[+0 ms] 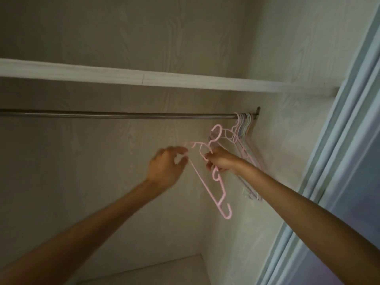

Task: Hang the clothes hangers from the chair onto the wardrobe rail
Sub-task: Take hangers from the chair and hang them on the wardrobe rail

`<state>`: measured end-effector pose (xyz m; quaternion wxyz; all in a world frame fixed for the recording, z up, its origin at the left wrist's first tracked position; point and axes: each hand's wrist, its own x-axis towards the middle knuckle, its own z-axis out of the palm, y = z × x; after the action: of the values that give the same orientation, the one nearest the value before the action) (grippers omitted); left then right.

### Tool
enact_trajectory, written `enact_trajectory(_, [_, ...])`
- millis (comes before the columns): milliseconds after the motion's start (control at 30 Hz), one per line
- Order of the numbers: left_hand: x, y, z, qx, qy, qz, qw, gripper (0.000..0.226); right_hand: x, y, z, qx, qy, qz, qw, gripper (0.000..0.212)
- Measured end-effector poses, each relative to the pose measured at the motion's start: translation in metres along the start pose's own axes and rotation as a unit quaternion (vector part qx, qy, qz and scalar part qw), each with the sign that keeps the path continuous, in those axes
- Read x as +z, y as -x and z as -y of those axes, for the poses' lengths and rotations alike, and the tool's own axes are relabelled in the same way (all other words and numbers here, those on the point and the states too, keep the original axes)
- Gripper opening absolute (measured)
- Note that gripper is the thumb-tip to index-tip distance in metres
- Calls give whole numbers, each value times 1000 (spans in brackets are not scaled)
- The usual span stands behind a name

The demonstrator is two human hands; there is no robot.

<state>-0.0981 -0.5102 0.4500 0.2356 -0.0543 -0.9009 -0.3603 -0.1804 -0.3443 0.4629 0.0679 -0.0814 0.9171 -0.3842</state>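
Observation:
A metal wardrobe rail [123, 115] runs across the closet under a white shelf. Several pastel hangers [244, 128] hang bunched at its right end by the side wall. My right hand [221, 160] grips pink hangers [209, 188] by their necks, just below the rail and left of the hung bunch; one hook curls up above my fingers. My left hand [166, 167] is blurred; its fingertips touch the left shoulder of a pink hanger, and whether they pinch it is unclear.
The white shelf [185, 79] sits above the rail. The closet's side wall [287, 140] is right behind the hung hangers, and a pale blue door frame [339, 161] borders the right. A lower ledge [164, 270] shows at the bottom.

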Motion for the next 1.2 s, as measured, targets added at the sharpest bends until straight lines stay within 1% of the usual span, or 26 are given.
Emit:
enact_trajectory(33, [-8, -19, -1, 14, -60, -27, 998, 36, -8, -5, 1, -7, 40, -16, 999, 19])
enact_trajectory(100, [-21, -55, 0, 55, -188, -55, 979, 48, -21, -18, 7, -22, 113, -37, 993, 20])
enact_trajectory(167, [-27, -86, 3, 85, -292, -57, 951, 57, -30, -31, 13, -17, 176, -53, 983, 18])
enact_trajectory(200, [-27, -94, 7, 89, -341, -41, 935, 60, -30, -36, 14, -8, 200, -53, 978, 20])
enact_trajectory(267, [-25, -115, 9, 84, -405, -22, 910, 56, -37, -49, 21, 2, 248, -67, 966, 36])
enact_trajectory(367, [-20, -133, 5, 87, -466, -44, 880, 36, -44, -68, 27, 13, 292, -69, 954, 41])
enact_trajectory(433, [-18, -137, 4, 97, -481, -69, 868, 30, -43, -78, 25, 19, 307, -67, 949, 45])
enact_trajectory(533, [-16, -138, 7, 100, -488, -75, 864, 27, -37, -85, 12, 33, 296, -50, 953, 56])
enact_trajectory(667, [-14, -134, 9, 100, -490, -75, 863, 30, -35, -93, -3, 20, 258, -67, 964, 45])
enact_trajectory(700, [-13, -133, 8, 100, -491, -69, 863, 32, -38, -91, -4, 12, 270, -83, 959, 49])
enact_trajectory(733, [-12, -133, 7, 98, -493, -61, 862, 35, -43, -85, -2, 5, 282, -112, 953, 56])
enact_trajectory(767, [-12, -134, 6, 97, -496, -53, 861, 38, -48, -81, 1, -5, 280, -158, 947, 64])
enact_trajectory(800, [-12, -134, 4, 98, -502, -47, 858, 39, -53, -74, 4, -30, 278, -222, 934, 71])
enact_trajectory(833, [-11, -135, 3, 100, -507, -44, 855, 39, -58, -69, 10, -68, 286, -286, 912, 74])
enact_trajectory(867, [-11, -135, 2, 99, -511, -42, 853, 39, -60, -67, 14, -106, 306, -326, 888, 76])
enact_trajectory(900, [-11, -134, 1, 97, -511, -39, 853, 39, -61, -69, 17, -140, 334, -330, 872, 76])
enact_trajectory(933, [-11, -134, 1, 93, -510, -37, 854, 40, -61, -74, 19, -163, 367, -301, 865, 75])
enact_trajectory(1000, [-11, -133, 3, 87, -508, -38, 856, 42, -55, -89, 15, -174, 406, -230, 867, 69])
enact_trajectory(1033, [-12, -133, 3, 87, -509, -38, 855, 42, -53, -94, 11, -176, 410, -218, 868, 66])
enact_trajectory(1133, [-11, -132, 1, 87, -514, -35, 852, 40, -61, -100, -2, -197, 395, -260, 859, 59])
enact_trajectory(1200, [-11, -131, 0, 88, -516, -32, 852, 39, -72, -98, -13, -203, 393, -284, 851, 58])
